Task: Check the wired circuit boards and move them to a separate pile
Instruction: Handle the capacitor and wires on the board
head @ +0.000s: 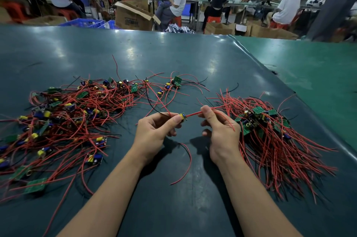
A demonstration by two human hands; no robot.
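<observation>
A workshop fills the top of the frame, with seated people (178, 3) at long benches among cardboard boxes (133, 17). Below it a dark green surface (173, 53) spans the picture. A loose pile (63, 117) of wired boards sprawls at left; a tidier pile (274, 130) lies at right. At centre, the left hand (154, 132) pinches a board (182, 116), and the right hand (220, 130) pinches its red wire (193, 114).
</observation>
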